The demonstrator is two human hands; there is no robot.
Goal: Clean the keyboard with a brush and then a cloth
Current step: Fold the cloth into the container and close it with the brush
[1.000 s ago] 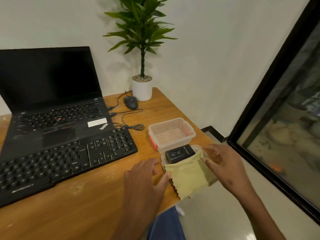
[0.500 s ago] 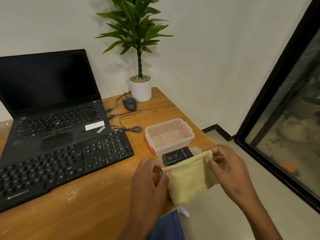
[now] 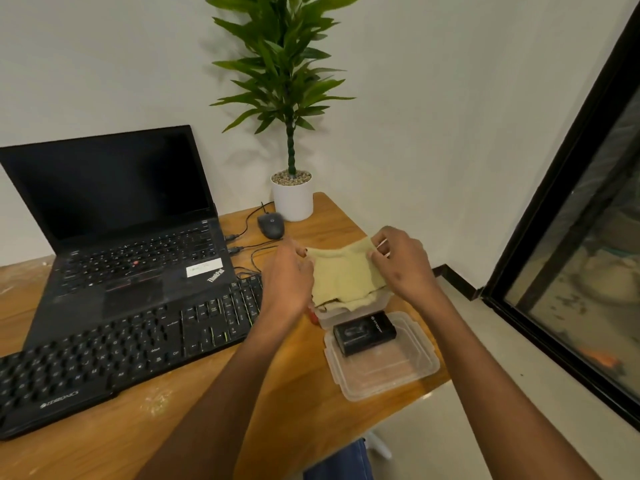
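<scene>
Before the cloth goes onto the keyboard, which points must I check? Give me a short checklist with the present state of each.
1. Cloth held by both hands: ok; left hand and right hand each pinch a top corner.
2. Cloth spread out: ok, though its lower edge sags.
3. Keyboard top free of objects: ok.
4. Cloth clear of the black box on the lid: ok.
5. Brushing step done: cannot tell; no brush visible.
6. Cloth clean and dry: cannot tell.
</scene>
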